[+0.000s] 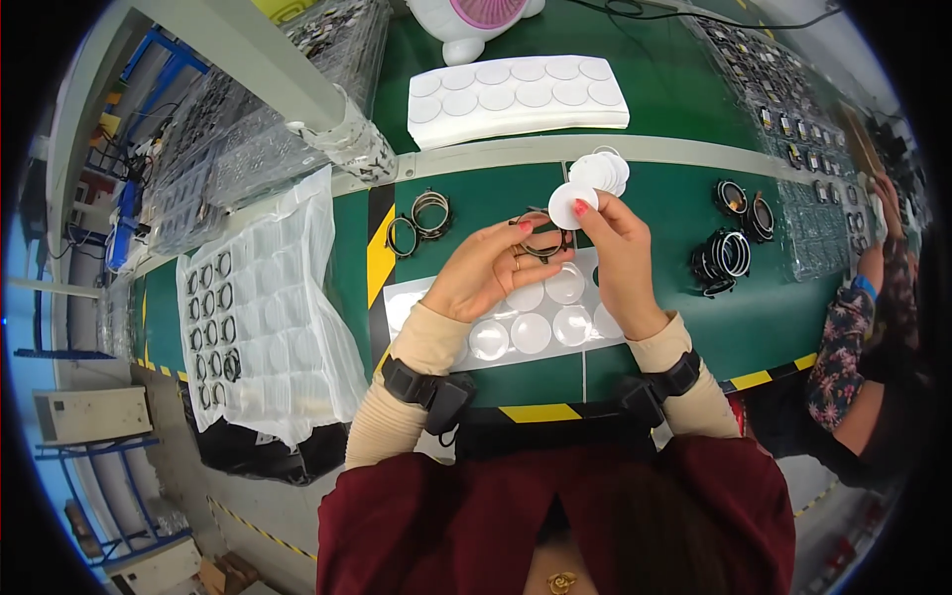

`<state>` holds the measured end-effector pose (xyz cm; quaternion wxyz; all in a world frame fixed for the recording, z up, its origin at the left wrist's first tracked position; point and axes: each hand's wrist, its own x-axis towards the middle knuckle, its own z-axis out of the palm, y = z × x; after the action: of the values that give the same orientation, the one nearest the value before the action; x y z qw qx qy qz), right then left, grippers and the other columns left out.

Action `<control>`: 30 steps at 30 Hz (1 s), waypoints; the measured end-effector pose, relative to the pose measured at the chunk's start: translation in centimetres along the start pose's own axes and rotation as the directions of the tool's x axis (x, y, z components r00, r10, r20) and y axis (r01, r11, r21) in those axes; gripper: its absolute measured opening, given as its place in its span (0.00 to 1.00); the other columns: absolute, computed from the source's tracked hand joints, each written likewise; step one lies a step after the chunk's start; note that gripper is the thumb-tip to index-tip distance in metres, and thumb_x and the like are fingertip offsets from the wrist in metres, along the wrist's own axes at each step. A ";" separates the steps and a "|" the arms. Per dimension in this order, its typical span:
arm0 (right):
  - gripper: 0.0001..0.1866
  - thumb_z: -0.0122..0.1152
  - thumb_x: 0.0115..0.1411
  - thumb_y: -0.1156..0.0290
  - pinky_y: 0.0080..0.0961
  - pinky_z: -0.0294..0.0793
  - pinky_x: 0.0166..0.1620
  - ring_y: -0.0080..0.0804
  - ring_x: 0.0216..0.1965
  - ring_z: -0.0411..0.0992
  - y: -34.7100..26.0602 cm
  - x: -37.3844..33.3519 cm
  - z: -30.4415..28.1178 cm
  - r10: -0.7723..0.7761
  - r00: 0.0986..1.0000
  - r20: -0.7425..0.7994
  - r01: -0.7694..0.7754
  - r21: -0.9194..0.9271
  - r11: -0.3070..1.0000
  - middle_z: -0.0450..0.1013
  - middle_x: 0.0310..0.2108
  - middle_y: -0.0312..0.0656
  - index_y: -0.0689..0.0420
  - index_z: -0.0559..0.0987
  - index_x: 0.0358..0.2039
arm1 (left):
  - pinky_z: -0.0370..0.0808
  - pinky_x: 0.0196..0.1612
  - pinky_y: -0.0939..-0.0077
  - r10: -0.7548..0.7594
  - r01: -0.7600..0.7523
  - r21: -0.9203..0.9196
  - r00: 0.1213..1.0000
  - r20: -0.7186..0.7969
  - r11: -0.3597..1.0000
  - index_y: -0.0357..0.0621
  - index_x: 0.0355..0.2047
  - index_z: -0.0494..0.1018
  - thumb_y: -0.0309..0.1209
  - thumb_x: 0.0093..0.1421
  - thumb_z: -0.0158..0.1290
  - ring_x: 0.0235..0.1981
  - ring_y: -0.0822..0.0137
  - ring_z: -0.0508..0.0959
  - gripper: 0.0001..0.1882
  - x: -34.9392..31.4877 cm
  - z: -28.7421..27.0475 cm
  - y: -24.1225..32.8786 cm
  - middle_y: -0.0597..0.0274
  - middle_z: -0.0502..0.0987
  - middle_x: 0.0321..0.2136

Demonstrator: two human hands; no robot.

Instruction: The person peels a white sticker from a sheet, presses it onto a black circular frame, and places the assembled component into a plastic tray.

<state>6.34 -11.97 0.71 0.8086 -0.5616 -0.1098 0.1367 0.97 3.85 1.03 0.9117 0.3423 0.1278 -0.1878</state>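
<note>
My left hand (474, 270) is closed round a thin black ring (540, 238), holding it up by its edge above the table. Just right of it, my right hand (625, 260) pinches a white round disc (571, 206) between thumb and finger. Disc and ring are close together; whether they touch I cannot tell. Behind the disc lies a loose pile of similar white discs (607, 171). Under my hands is a sheet of round white stickers (531, 333), partly covered by my hands. Two more rings (430, 214) stand beyond my left hand.
At left lies a white moulded tray (288, 297) with rows of black rings. A stack of sticker sheets (518, 111) sits at the back, near a white and pink fan (486, 14). More rings (720, 262) stand at right. A co-worker's arm (848, 327) is at far right.
</note>
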 end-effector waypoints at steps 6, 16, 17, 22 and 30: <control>0.07 0.54 0.58 0.70 0.15 0.63 0.39 0.16 0.33 0.65 0.0 -0.1 0.3 0.123 0.992 -0.009 -0.122 0.062 0.991 0.71 0.29 0.32 0.61 0.75 0.32 | 0.69 0.54 0.67 0.028 -0.016 -0.119 0.994 0.104 0.993 0.32 0.54 0.56 0.36 0.65 0.38 0.51 0.50 0.69 0.22 0.1 -1.0 -0.5 0.46 0.70 0.45; 0.03 0.57 0.56 0.76 0.14 0.65 0.35 0.17 0.30 0.67 1.2 -0.8 0.5 0.330 0.938 0.106 -0.317 -0.125 0.940 0.72 0.29 0.33 0.59 0.72 0.29 | 0.70 0.53 0.62 -0.009 -0.004 -0.244 0.999 -0.050 0.970 0.36 0.48 0.62 0.41 0.65 0.38 0.47 0.57 0.72 0.21 0.6 -0.9 -1.6 0.49 0.71 0.42; 0.03 0.57 0.56 0.76 0.14 0.65 0.35 0.17 0.30 0.67 1.3 -0.8 0.7 0.336 0.936 0.103 -0.323 -0.125 0.938 0.72 0.29 0.33 0.59 0.72 0.29 | 0.70 0.53 0.61 -0.011 -0.006 -0.248 0.998 -0.068 0.969 0.37 0.47 0.63 0.41 0.65 0.39 0.46 0.59 0.73 0.20 0.6 -0.9 -1.7 0.50 0.71 0.42; 0.09 0.58 0.54 0.79 0.14 0.66 0.35 0.18 0.31 0.69 0.8 -0.7 1.5 0.264 0.964 0.041 -0.266 0.047 0.963 0.73 0.31 0.36 0.57 0.68 0.34 | 0.71 0.51 0.59 -0.003 -0.020 -0.275 0.997 -0.083 0.961 0.39 0.43 0.65 0.40 0.64 0.42 0.44 0.62 0.73 0.17 0.6 -0.5 -1.4 0.53 0.72 0.41; 0.13 0.58 0.53 0.81 0.14 0.67 0.34 0.19 0.31 0.69 1.3 -0.8 1.5 0.221 0.975 0.035 -0.217 -0.109 0.970 0.73 0.33 0.39 0.56 0.65 0.36 | 0.72 0.51 0.59 0.009 -0.047 -0.245 0.988 -0.154 0.968 0.40 0.41 0.65 0.40 0.63 0.43 0.43 0.64 0.74 0.16 0.7 -0.4 -1.8 0.56 0.72 0.41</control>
<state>4.98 -10.51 -0.06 0.7552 -0.6086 -0.0731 0.2322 0.80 2.73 -0.59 0.9376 0.2405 0.2143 -0.1308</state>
